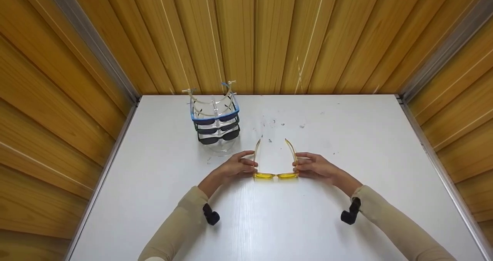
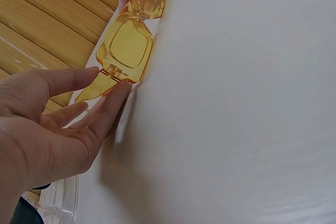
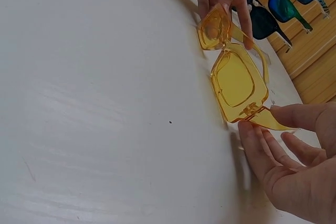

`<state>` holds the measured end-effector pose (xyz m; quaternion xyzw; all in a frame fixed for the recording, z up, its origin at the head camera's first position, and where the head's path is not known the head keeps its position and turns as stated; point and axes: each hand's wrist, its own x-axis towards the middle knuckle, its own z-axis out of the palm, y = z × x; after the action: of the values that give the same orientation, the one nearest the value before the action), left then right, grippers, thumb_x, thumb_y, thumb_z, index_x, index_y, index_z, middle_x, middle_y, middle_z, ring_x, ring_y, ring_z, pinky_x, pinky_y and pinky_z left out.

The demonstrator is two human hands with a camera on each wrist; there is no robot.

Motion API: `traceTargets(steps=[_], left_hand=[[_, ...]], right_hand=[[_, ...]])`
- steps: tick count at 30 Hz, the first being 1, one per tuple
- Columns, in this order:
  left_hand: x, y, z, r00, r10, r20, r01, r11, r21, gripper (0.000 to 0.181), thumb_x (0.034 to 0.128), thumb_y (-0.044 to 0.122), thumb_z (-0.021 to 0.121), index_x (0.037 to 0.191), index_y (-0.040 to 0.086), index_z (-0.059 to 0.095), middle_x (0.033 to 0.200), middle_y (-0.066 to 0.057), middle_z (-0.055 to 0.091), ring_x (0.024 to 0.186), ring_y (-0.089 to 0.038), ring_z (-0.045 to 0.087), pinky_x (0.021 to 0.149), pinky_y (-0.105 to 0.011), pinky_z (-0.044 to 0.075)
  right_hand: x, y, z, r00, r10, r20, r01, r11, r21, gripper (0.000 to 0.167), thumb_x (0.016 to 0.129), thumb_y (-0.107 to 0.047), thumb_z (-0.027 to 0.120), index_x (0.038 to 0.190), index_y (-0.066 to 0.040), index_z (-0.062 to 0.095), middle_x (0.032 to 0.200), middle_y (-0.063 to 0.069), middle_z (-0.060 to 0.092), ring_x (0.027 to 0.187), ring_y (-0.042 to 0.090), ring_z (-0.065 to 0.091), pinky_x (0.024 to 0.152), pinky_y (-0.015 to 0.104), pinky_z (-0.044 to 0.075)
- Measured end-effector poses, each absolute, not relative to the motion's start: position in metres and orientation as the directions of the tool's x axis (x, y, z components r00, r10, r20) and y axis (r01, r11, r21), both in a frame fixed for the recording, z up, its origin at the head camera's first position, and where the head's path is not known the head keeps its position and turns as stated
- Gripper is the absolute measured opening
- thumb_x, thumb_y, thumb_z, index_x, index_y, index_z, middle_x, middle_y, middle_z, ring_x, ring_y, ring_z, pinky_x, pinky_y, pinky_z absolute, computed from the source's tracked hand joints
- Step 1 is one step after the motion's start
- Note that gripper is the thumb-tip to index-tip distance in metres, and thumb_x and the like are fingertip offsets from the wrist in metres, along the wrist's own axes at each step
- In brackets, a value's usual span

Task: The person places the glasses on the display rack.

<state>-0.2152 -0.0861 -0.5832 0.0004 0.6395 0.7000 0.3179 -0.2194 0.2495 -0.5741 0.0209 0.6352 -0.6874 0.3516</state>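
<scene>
A pair of yellow see-through sunglasses [image 1: 285, 175] is held between the two hands, its temples unfolded and pointing toward the back wall. My left hand [image 1: 237, 166] pinches the left hinge corner between thumb and fingers. On the opposite hinge corner, my right hand [image 1: 315, 166] has the same kind of pinch. The left wrist view shows the yellow lens [image 2: 127, 43] and hinge close to the left fingertips. In the right wrist view, thumb and fingers meet at the other hinge, beside the yellow lens [image 3: 236, 80].
A clear display stand [image 1: 215, 106] at the back left carries several sunglasses, including a blue-framed pair [image 1: 215, 119] and a black pair [image 1: 219, 138] lowest. Small specks mark the white table [image 1: 346, 222] behind the yellow pair. Wood-look panels [image 1: 273, 37] wall the back and sides.
</scene>
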Motion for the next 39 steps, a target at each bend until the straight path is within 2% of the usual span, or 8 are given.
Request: traceTargets(steps=[5,13,20,26,32,39], left_hand=[[-0.214,-0.085,-0.583,-0.802,0.449,-0.395,-0.436,0.013,0.9,0.071,0.0936,-0.012,0.058,0.158,0.002,0.031,0.127,-0.026,0.066,0.094,-0.017,0.072,0.101,-0.043,0.059],[-0.213,-0.084,-0.585,-0.81,0.428,-0.4,-0.456,-0.032,0.89,0.073,0.0921,-0.012,0.062,0.157,0.002,0.032,0.111,-0.013,0.071,0.088,-0.014,0.071,0.095,-0.04,0.062],[-0.212,-0.084,-0.584,-0.813,0.415,-0.408,-0.457,-0.022,0.889,0.072,0.0923,-0.008,0.065,0.156,0.002,0.034,0.109,-0.01,0.072,0.088,-0.014,0.072,0.095,-0.041,0.062],[-0.211,-0.085,-0.58,-0.822,0.409,-0.397,-0.449,-0.036,0.893,0.07,0.0924,-0.007,0.065,0.155,0.001,0.035,0.118,-0.017,0.071,0.089,-0.014,0.073,0.094,-0.038,0.062],[-0.208,-0.087,-0.569,-0.829,0.43,-0.358,-0.425,-0.068,0.903,0.068,0.0945,-0.007,0.062,0.156,0.001,0.033,0.138,-0.032,0.059,0.095,-0.014,0.071,0.1,-0.042,0.059],[-0.206,-0.087,-0.55,-0.845,0.419,-0.331,-0.403,-0.093,0.91,0.068,0.0952,-0.007,0.061,0.157,0.002,0.033,0.143,-0.034,0.054,0.099,-0.014,0.072,0.103,-0.041,0.058]], right_hand=[[-0.218,0.249,-0.575,-0.76,-0.457,-0.462,0.503,0.036,-0.863,0.075,0.097,0.001,0.065,0.159,0.003,0.023,0.125,0.01,0.072,0.107,0.016,0.073,0.097,0.033,0.061],[-0.216,0.251,-0.573,-0.759,-0.455,-0.465,0.519,0.009,-0.855,0.076,0.097,0.002,0.064,0.16,0.002,0.021,0.118,0.006,0.073,0.103,0.017,0.074,0.094,0.035,0.062],[-0.214,0.252,-0.574,-0.761,-0.442,-0.475,0.544,-0.035,-0.838,0.074,0.097,0.005,0.062,0.159,0.002,0.021,0.115,0.006,0.075,0.102,0.018,0.075,0.095,0.037,0.062],[-0.212,0.253,-0.568,-0.768,-0.426,-0.479,0.539,-0.026,-0.842,0.074,0.098,0.001,0.064,0.16,0.0,0.023,0.118,0.007,0.074,0.105,0.016,0.074,0.096,0.035,0.061],[-0.212,0.256,-0.557,-0.781,-0.432,-0.45,0.509,-0.024,-0.86,0.07,0.1,-0.003,0.062,0.159,0.001,0.025,0.123,0.008,0.073,0.105,0.014,0.074,0.093,0.029,0.062],[-0.213,0.256,-0.535,-0.794,-0.418,-0.44,0.513,-0.073,-0.856,0.07,0.098,-0.002,0.065,0.157,0.001,0.029,0.12,0.006,0.073,0.104,0.013,0.075,0.093,0.03,0.061]])
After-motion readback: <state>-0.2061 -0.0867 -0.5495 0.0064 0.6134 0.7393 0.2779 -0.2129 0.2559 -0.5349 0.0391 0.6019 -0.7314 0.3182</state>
